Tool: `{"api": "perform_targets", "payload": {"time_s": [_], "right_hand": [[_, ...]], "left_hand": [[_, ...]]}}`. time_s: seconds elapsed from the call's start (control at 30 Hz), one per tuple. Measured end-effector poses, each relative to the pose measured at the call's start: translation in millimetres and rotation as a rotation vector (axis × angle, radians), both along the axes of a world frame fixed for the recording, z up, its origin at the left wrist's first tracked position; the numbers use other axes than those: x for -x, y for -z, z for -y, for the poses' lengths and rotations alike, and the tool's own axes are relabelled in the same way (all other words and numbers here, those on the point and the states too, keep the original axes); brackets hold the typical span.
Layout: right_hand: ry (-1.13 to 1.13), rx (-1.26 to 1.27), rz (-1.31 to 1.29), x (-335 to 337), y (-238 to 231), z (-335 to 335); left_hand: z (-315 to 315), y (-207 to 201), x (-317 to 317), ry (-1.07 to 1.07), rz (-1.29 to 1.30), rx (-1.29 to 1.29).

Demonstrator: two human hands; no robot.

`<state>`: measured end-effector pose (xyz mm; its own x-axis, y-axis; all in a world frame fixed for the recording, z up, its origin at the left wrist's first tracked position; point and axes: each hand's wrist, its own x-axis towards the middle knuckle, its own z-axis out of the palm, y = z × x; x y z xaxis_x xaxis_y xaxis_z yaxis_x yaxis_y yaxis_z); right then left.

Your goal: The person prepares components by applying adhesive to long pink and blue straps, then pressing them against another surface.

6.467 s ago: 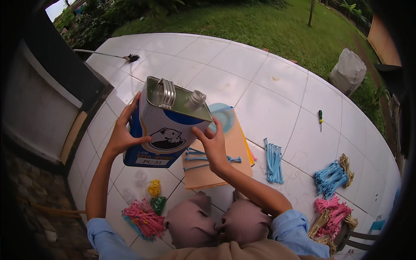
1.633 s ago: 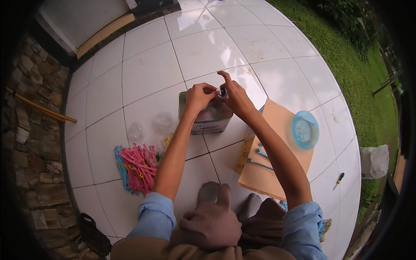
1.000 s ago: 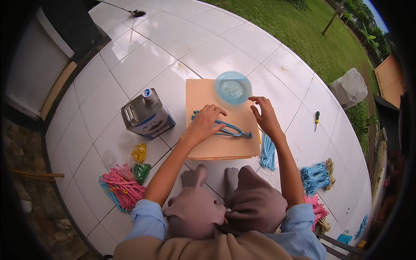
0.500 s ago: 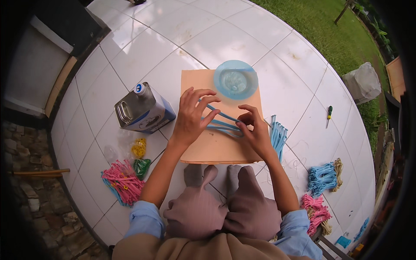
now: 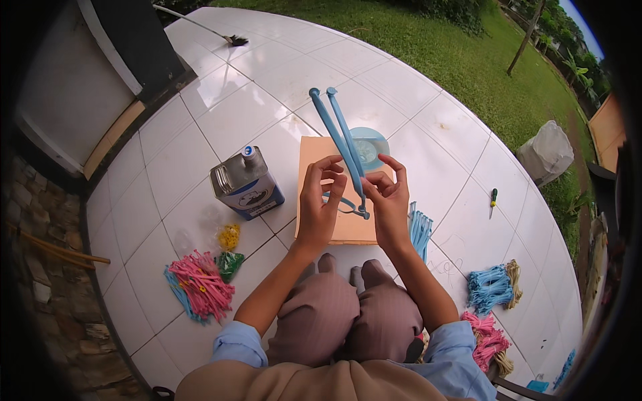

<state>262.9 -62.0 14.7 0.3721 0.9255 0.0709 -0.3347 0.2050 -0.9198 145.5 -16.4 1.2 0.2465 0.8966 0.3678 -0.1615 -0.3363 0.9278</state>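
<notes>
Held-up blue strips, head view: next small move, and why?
Probably close the left hand gently on the slim, light-blue, knob-ended strips to steady them. The right hand seems to pinch them near their lower end, their upper ends stick up free, and the left hand is open right beside them.

You have a pair of slim light-blue strips held upright near the middle of the frame, tilting toward the upper left. Their knobbed tips stand apart at the top; lower down they converge at your right hand. Below, partly behind your left hand, a thinner blue strip curves toward a knobbed end.
</notes>
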Motion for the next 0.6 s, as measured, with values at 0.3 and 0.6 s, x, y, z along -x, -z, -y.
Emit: {"api": "perform_targets", "payload": {"time_s": [0.3,0.6], "right_hand": [[0.174,-0.175,0.339,26.2,-31.5,39.3],[0.167,-0.281,0.284,6.4,-66.4,90.3]], "left_hand": [[18.6,-66.3,23.4,0.06,-0.087,0.036],[38.3,-84.0,48.7,0.551,0.032,0.036]]}}
